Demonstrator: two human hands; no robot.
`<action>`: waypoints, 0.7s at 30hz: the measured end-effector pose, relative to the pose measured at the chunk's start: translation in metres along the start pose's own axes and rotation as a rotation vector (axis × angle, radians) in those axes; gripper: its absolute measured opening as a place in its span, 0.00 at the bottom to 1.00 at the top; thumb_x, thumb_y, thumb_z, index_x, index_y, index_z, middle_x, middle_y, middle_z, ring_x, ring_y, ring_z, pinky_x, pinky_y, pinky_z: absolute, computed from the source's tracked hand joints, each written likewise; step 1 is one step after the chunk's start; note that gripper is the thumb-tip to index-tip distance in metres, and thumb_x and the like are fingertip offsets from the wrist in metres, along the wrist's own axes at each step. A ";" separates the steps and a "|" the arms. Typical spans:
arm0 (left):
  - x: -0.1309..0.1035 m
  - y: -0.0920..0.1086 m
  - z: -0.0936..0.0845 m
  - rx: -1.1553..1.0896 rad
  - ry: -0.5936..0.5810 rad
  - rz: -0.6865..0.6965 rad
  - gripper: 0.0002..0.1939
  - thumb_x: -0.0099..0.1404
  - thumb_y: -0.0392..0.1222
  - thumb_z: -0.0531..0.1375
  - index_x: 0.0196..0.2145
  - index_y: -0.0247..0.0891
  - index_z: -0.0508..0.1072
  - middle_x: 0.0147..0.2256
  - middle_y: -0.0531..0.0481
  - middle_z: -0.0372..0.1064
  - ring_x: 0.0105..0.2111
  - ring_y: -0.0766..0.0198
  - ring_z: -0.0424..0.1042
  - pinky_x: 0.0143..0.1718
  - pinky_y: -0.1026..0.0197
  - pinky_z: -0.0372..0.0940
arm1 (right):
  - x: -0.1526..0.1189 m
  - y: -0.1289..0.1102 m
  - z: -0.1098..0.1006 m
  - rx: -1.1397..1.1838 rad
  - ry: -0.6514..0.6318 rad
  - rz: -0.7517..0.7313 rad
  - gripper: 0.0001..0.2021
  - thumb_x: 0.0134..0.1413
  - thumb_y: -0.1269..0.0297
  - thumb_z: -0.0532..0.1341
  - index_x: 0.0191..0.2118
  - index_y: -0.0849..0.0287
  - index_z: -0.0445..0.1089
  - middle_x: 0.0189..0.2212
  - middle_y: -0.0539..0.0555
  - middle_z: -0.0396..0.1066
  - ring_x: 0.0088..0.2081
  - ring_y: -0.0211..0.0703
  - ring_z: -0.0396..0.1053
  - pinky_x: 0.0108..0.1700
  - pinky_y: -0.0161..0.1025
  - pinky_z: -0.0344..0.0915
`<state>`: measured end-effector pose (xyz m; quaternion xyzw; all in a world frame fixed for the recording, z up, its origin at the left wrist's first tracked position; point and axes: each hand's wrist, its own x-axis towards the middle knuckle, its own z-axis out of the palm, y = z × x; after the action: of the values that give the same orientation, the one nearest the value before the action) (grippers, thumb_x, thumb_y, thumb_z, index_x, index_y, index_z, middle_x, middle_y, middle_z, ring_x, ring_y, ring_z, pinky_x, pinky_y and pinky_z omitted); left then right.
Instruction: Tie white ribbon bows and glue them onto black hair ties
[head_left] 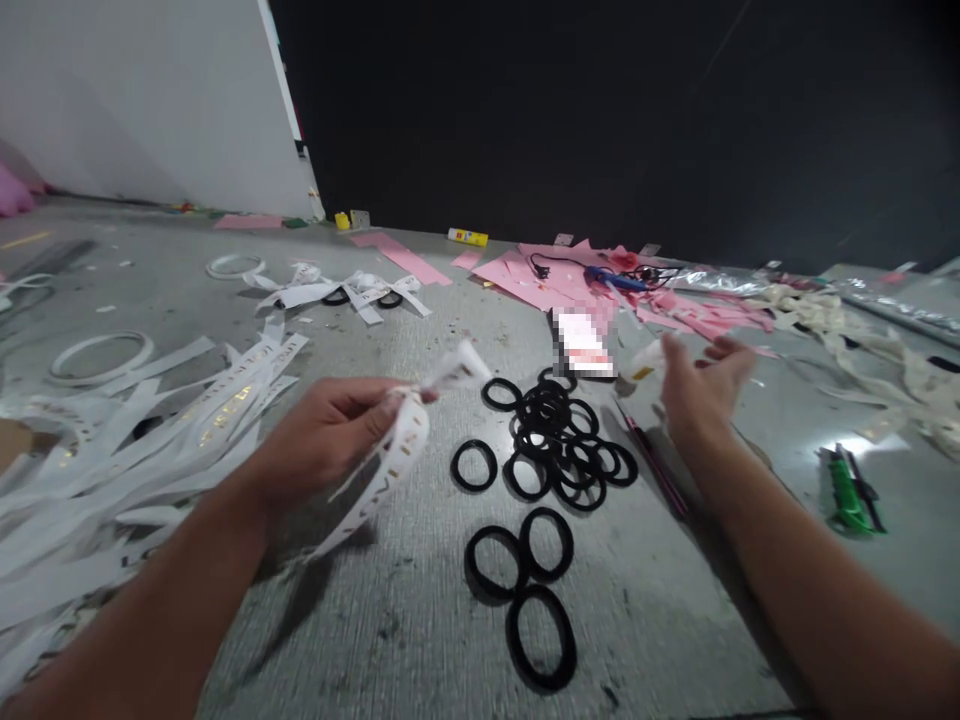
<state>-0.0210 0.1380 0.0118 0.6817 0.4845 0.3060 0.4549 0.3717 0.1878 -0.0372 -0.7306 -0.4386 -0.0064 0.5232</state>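
My left hand (349,430) pinches a white ribbon (405,440) printed with gold letters, drawn into a loop or knot at the fingertips. One end sticks out to the right, and a longer tail hangs down toward the table. To the right, my right hand (701,385) is slightly blurred, its fingers spread. A small whitish item with a yellow part (645,362) is beside its thumb; whether they touch I cannot tell. Between the hands is a pile of black hair ties (551,420), with several loose rings such as the hair tie (541,638) closer to me.
Printed white ribbons (217,415) are heaped at left, and finished-looking bows (367,290) lie behind. Tweezers (651,455) and a green cutter (847,490) lie at right. Pink paper (517,275), a blue-handled tool (615,280) and a yellow glue stick (468,237) are near the black wall.
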 end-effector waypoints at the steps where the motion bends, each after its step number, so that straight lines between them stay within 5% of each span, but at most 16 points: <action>1: -0.001 0.002 0.006 -0.004 -0.037 0.006 0.17 0.64 0.53 0.57 0.40 0.40 0.80 0.31 0.50 0.76 0.28 0.63 0.70 0.30 0.60 0.66 | -0.007 -0.012 -0.005 -0.006 0.146 -0.083 0.21 0.53 0.50 0.62 0.43 0.55 0.53 0.49 0.67 0.59 0.50 0.60 0.63 0.52 0.57 0.58; 3: -0.001 0.004 0.020 0.032 -0.058 0.031 0.15 0.64 0.51 0.59 0.37 0.40 0.81 0.35 0.49 0.78 0.33 0.62 0.73 0.34 0.60 0.67 | -0.027 -0.038 -0.013 0.030 0.261 -0.298 0.16 0.56 0.55 0.61 0.43 0.55 0.56 0.47 0.65 0.62 0.50 0.58 0.63 0.51 0.53 0.59; 5: 0.000 0.002 0.034 0.090 -0.037 0.053 0.13 0.65 0.49 0.59 0.38 0.41 0.81 0.37 0.50 0.78 0.36 0.62 0.74 0.36 0.61 0.66 | -0.052 -0.061 -0.018 0.126 0.103 -0.442 0.10 0.59 0.57 0.58 0.42 0.54 0.59 0.42 0.62 0.65 0.45 0.54 0.66 0.45 0.50 0.61; 8: 0.002 -0.006 0.050 0.190 -0.008 0.096 0.12 0.66 0.46 0.59 0.39 0.43 0.81 0.33 0.51 0.77 0.32 0.65 0.73 0.33 0.62 0.65 | -0.089 -0.087 -0.017 0.090 -0.441 -0.639 0.09 0.59 0.57 0.60 0.42 0.54 0.65 0.38 0.57 0.72 0.42 0.51 0.70 0.45 0.50 0.60; 12: 0.005 -0.017 0.059 0.293 0.041 0.197 0.10 0.67 0.44 0.59 0.36 0.45 0.82 0.29 0.53 0.74 0.28 0.68 0.71 0.32 0.63 0.63 | -0.111 -0.100 -0.005 0.014 -0.792 -0.777 0.14 0.58 0.59 0.63 0.49 0.54 0.68 0.48 0.55 0.74 0.51 0.51 0.69 0.49 0.48 0.55; 15: 0.009 -0.020 0.059 0.400 0.033 0.237 0.10 0.67 0.43 0.59 0.39 0.44 0.81 0.33 0.51 0.74 0.32 0.65 0.72 0.36 0.61 0.63 | -0.113 -0.098 0.004 0.006 -0.880 -0.774 0.09 0.59 0.64 0.62 0.46 0.53 0.71 0.46 0.52 0.76 0.49 0.47 0.71 0.47 0.46 0.52; 21: 0.011 -0.016 0.052 0.448 -0.032 0.218 0.16 0.63 0.43 0.62 0.48 0.37 0.78 0.41 0.46 0.75 0.38 0.59 0.73 0.41 0.57 0.66 | -0.116 -0.091 0.012 0.031 -0.858 -0.811 0.05 0.61 0.68 0.61 0.39 0.55 0.75 0.40 0.49 0.77 0.43 0.42 0.73 0.44 0.43 0.50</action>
<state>0.0210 0.1339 -0.0241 0.8187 0.4564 0.2273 0.2643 0.2364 0.1299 -0.0281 -0.4342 -0.8554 0.0965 0.2653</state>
